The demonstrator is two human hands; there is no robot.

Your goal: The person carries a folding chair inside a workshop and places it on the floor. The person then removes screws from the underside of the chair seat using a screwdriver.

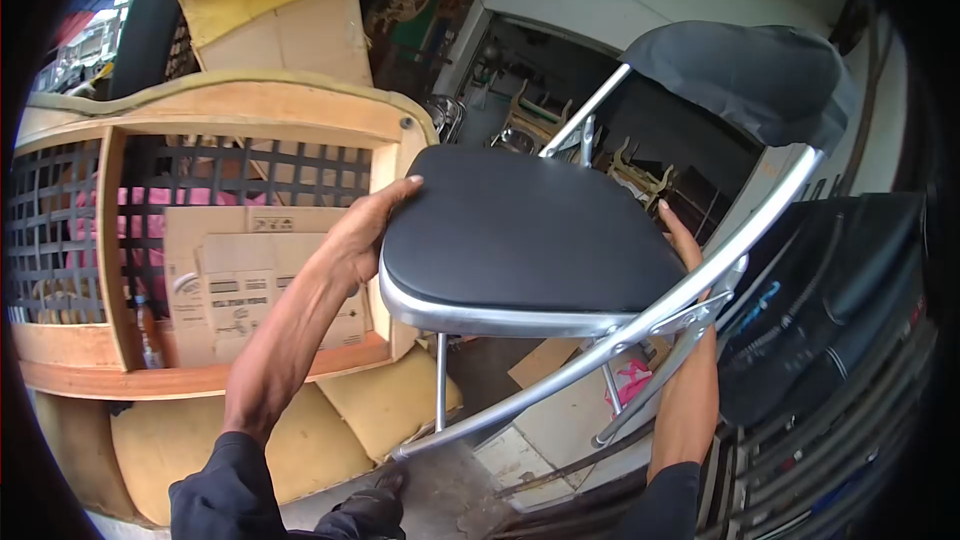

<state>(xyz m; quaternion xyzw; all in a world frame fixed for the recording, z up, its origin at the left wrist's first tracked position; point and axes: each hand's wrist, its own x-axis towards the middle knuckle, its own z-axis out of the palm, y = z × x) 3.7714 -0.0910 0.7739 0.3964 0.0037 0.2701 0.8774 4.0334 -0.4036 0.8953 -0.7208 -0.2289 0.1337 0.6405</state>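
A folding chair with a black padded seat and silver tube frame is held up in front of me, unfolded and tilted. Its black backrest points to the upper right, its cover loose and wrinkled. My left hand grips the front left edge of the seat, thumb on top and the other fingers mostly hidden beneath. On the far right side, my right hand holds the seat's edge by the frame; part of it is behind the seat and tubes.
A wooden sofa frame with black webbing stands at left, holding flattened cardboard. Yellow cushions lie below it. Dark metal bars and a black bag-like item are at right. A doorway with chair frames is behind.
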